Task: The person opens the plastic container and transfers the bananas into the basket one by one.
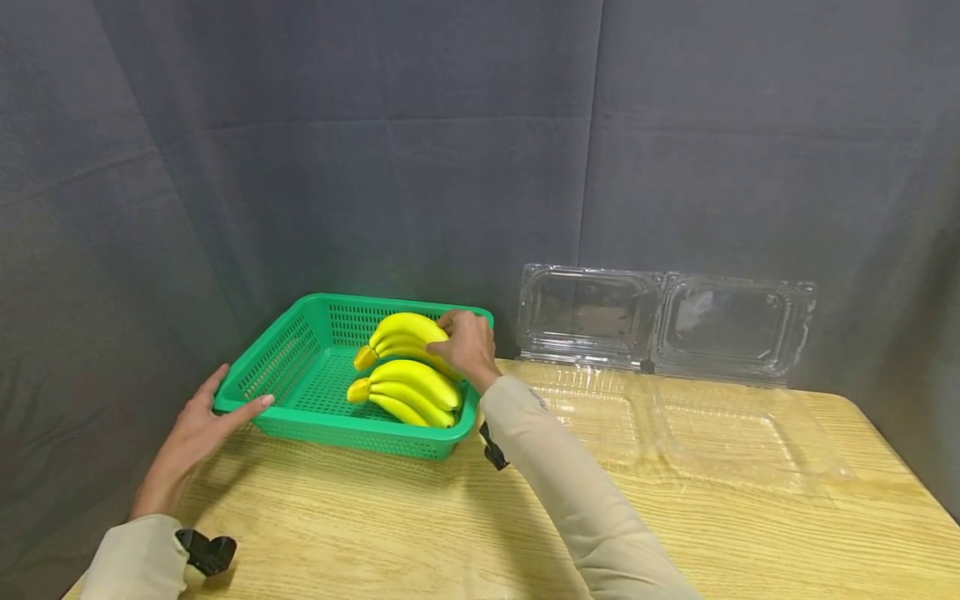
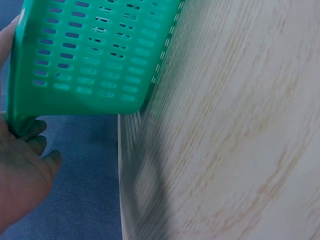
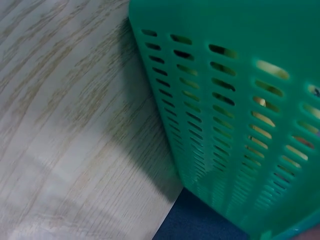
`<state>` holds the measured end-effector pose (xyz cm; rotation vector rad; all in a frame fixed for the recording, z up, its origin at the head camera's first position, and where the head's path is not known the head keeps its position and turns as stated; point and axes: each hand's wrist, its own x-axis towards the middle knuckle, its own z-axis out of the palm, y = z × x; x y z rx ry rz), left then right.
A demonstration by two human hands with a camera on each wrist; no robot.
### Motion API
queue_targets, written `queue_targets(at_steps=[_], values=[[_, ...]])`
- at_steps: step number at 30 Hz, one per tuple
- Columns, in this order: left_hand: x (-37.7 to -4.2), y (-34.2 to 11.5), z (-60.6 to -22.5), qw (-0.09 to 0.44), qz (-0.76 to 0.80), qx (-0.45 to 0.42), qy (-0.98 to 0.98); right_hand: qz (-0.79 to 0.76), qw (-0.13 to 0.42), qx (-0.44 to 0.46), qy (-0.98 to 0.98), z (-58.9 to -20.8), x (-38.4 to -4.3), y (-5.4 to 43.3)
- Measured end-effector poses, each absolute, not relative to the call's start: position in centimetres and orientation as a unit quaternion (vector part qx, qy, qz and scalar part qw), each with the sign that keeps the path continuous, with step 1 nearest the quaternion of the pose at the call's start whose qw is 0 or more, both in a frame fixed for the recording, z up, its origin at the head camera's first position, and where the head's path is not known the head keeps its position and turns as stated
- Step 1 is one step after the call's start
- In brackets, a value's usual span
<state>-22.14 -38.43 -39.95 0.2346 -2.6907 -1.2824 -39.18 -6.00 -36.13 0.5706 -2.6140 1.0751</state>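
Note:
A green plastic basket point(image 1: 322, 419) with slotted walls stands at the left of the table. Two bunches of yellow bananas lie in its right half, stems to the left. My right hand point(image 1: 471, 348) reaches over the right rim and grips the rear banana bunch point(image 1: 405, 323) at its right end, thumb on the near side. The front banana bunch point(image 1: 412, 385) lies just below that hand. At the left front corner my left hand point(image 1: 197, 429) holds the basket's rim; the left wrist view shows its fingers point(image 2: 37, 145) bent under the lip. Basket slots point(image 3: 220, 97) fill much of the right wrist view.
To the right, two clear plastic clamshell containers stand side by side with lids raised, a left one point(image 1: 588, 321) and a right one point(image 1: 727, 329). The wooden table point(image 1: 360, 525) runs below, with a grey curtain point(image 1: 375, 167) close behind.

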Motion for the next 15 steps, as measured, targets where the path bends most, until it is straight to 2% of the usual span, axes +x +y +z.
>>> queue_targets(at_steps=[15], values=[[-22.22, -38.43, -40.03, 0.078, -0.424, 0.078, -0.899, 0.336, 0.106, 0.193, -0.916, -35.64, -39.31, -6.0]])
